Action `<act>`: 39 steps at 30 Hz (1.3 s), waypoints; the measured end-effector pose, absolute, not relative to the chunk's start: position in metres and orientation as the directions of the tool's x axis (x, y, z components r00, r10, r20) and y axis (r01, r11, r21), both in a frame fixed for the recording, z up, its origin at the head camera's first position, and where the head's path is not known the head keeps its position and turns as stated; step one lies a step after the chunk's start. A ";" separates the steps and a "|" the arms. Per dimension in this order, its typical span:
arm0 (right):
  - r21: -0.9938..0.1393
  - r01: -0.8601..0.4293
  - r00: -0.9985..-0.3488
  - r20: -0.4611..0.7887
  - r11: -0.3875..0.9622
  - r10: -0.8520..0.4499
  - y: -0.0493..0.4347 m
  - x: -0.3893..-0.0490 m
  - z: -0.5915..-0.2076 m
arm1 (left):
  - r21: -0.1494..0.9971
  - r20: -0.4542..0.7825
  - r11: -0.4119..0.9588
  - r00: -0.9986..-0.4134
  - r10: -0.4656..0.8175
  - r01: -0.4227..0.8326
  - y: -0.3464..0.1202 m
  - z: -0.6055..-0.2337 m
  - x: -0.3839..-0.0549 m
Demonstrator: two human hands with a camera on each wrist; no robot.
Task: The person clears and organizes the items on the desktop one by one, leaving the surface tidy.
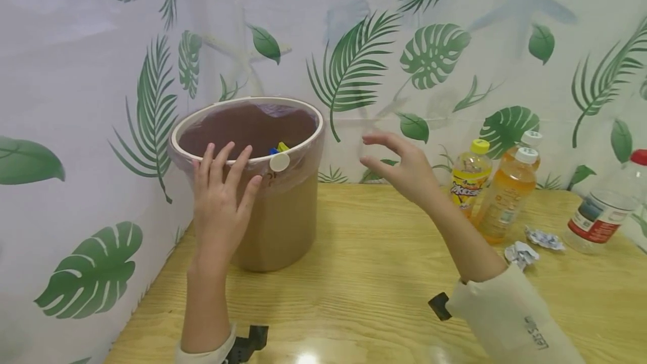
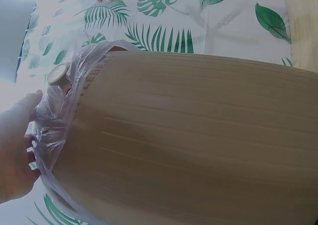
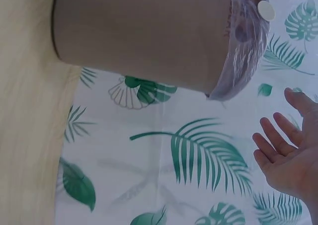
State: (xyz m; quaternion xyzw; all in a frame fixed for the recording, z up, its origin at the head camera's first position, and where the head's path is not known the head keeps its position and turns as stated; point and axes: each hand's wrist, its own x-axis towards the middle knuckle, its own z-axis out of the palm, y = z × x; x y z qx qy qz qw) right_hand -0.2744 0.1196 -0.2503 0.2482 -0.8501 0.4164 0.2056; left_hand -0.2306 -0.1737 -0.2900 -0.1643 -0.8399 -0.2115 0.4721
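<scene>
A brown trash bin [image 1: 283, 223] with a pale rim and a thin translucent plastic liner [image 2: 52, 120] stands at the left of the table. A round white button [image 1: 279, 162] sits on its front rim. Just behind that, something blue and yellow [image 1: 281, 147] shows inside, mostly hidden by the rim. My left hand [image 1: 219, 201] is at the near side of the rim, its fingers spread and extended over the edge. To the right of the bin my right hand [image 1: 404, 167] is raised in the air, thumb and fingers apart, holding nothing.
At the right stand a yellow-capped drink bottle [image 1: 471, 176], two white-capped bottles of orange drink [image 1: 510, 195] and a red-capped clear bottle [image 1: 601, 212]. Two crumpled wrappers [image 1: 522, 254] lie before them on the wooden table [image 1: 364, 274]. A leaf-patterned sheet [image 1: 283, 4] hangs behind.
</scene>
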 end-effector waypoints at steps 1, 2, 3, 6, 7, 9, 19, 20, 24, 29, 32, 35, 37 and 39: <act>-0.608 -0.584 -0.797 0.554 0.538 -0.240 0.125 -0.271 -0.253 | 0.200 0.863 0.857 -0.500 0.076 0.475 -0.174 -0.290 -0.231; -0.615 -0.576 -0.803 0.549 0.539 -0.232 0.131 -0.268 -0.257 | 0.199 0.863 0.858 -0.499 0.075 0.473 -0.175 -0.290 -0.230; -0.621 -0.569 -0.808 0.545 0.539 -0.224 0.137 -0.265 -0.260 | 0.199 0.863 0.859 -0.499 0.074 0.472 -0.175 -0.290 -0.230; -0.643 -0.535 -0.830 0.521 0.548 -0.199 0.156 -0.255 -0.269 | 0.198 0.862 0.860 -0.501 0.075 0.470 -0.176 -0.290 -0.230; -0.653 -0.518 -0.841 0.508 0.553 -0.188 0.162 -0.251 -0.271 | 0.199 0.862 0.860 -0.501 0.074 0.470 -0.176 -0.291 -0.230; -0.656 -0.490 -0.852 0.498 0.574 -0.159 0.175 -0.245 -0.276 | 0.201 0.863 0.858 -0.500 0.073 0.472 -0.176 -0.291 -0.230; -0.711 -0.336 -0.917 0.398 0.618 -0.040 0.243 -0.221 -0.309 | 0.197 0.867 0.858 -0.493 0.073 0.474 -0.175 -0.289 -0.231; -0.710 -0.312 -0.924 0.382 0.632 -0.026 0.250 -0.219 -0.312 | 0.197 0.866 0.859 -0.494 0.074 0.473 -0.175 -0.289 -0.231; -0.718 -0.237 -0.943 0.332 0.654 0.024 0.279 -0.212 -0.326 | 0.195 0.861 0.862 -0.502 0.078 0.469 -0.174 -0.290 -0.231; -0.732 -0.196 -0.944 0.320 0.653 0.076 0.310 -0.207 -0.344 | 0.200 0.860 0.858 -0.504 0.078 0.474 -0.173 -0.291 -0.231; -0.729 -0.197 -0.936 0.338 0.655 0.095 0.325 -0.206 -0.357 | 0.200 0.865 0.857 -0.497 0.073 0.475 -0.173 -0.291 -0.231; -0.703 -0.188 -0.929 0.354 0.686 0.108 0.339 -0.207 -0.370 | 0.203 0.867 0.855 -0.494 0.069 0.477 -0.173 -0.291 -0.230; -0.690 -0.187 -0.928 0.358 0.699 0.105 0.347 -0.208 -0.378 | 0.204 0.867 0.856 -0.493 0.067 0.475 -0.173 -0.291 -0.230; -0.692 -0.174 -0.932 0.345 0.701 0.110 0.353 -0.210 -0.384 | 0.207 0.866 0.856 -0.496 0.065 0.474 -0.173 -0.291 -0.230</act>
